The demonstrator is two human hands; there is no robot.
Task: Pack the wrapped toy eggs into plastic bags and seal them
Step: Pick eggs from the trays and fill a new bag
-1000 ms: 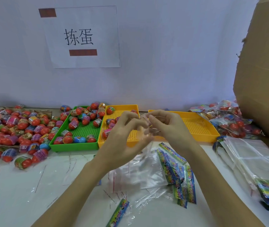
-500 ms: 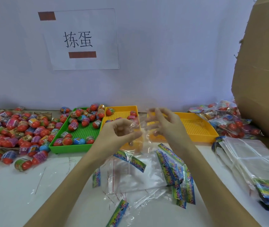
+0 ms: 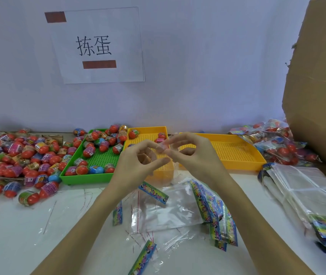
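Signage on the rear wall: a white paper sheet (image 3: 98,45) printed with the characters 拣蛋, plus two brown bars with no legible text. Printed header cards (image 3: 213,213) on the flat bags show coloured artwork; any wording is too blurred to read.

Both hands are raised above the bench, in front of the yellow trays. The left hand (image 3: 136,165) and right hand (image 3: 194,153) each pinch the top edge of one clear plastic bag (image 3: 166,171), thumb against forefinger, both grips narrow and closed on the film. The bag hangs down from the fingertips over the front rim of the small yellow tray (image 3: 148,131). Contents of the bag, if any, cannot be made out.

Compared with half a second ago, the hands stand closer together and the fingertips nearly meet at the bag mouth; one second ago they were similarly joined.

Loose wrapped toy eggs (image 3: 25,153) are heaped along the left edge of the bench, with more in the green tray (image 3: 82,178) and a few at the rear of the small yellow tray. The large yellow tray (image 3: 237,165) lies towards the right rear. Filled bags (image 3: 277,147) lie at the right rear corner beside a cardboard box (image 3: 320,96). A stack of empty bags (image 3: 307,191) sits at the right edge. More flat bags with cards lie at the front centre beneath the forearms.
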